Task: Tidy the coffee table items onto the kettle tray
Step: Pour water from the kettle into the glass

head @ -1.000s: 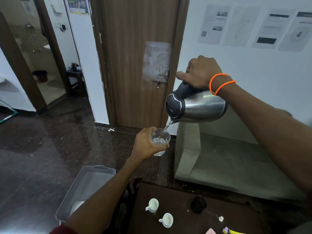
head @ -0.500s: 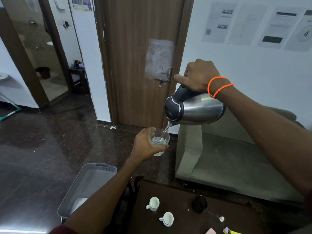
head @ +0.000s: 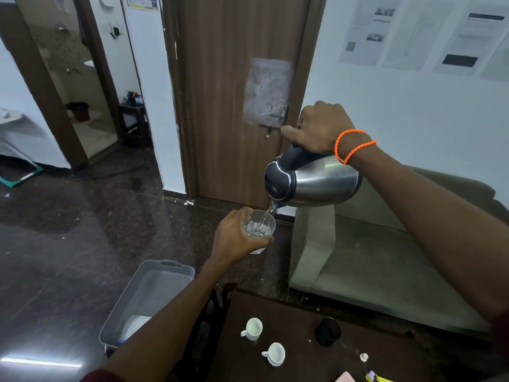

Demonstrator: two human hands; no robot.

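Your right hand [head: 321,128] grips the tilted stainless-steel kettle [head: 316,181] by its black handle (heavy, sloshing) at frame centre-right; your left hand [head: 237,238] wraps the clear, fragile, slippery glass tumbler [head: 258,230] just below; hold it low.

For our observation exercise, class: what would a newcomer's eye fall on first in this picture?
First, mid-frame, the right hand tips a steel kettle by its black handle, pouring water into a clear glass gripped by the left hand just below. Next, two white cups stand on the dark coffee table at the bottom, with a grey tray to its left.
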